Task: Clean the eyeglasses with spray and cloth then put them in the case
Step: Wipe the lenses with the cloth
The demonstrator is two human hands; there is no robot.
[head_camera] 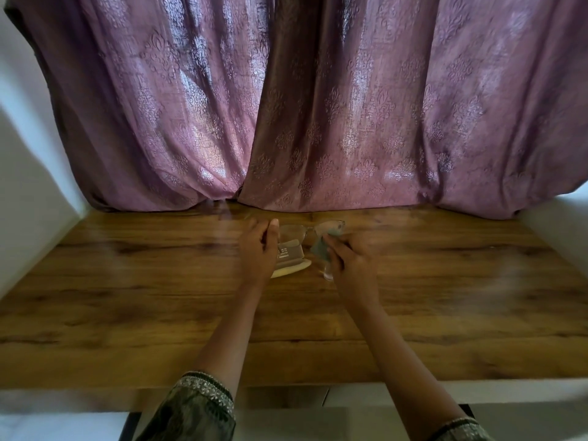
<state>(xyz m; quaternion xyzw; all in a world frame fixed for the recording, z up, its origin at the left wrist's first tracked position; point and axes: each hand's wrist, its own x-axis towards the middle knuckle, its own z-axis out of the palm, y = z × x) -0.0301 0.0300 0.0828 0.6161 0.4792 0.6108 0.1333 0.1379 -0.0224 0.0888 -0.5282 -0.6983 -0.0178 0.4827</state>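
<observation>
The thin-framed eyeglasses are held up over the far middle of the wooden table. My left hand pinches their left end. My right hand grips a grey-green cloth, which is folded round the right lens. Just under the glasses an open case sits on the table, grey-brown with white print and a cream edge. A small clear object, possibly the spray bottle, shows below my right hand, mostly hidden by it.
A purple patterned curtain hangs down to the table's far edge, close behind the glasses. White walls close in the table on the left and right. The table's front edge runs just above my sleeves.
</observation>
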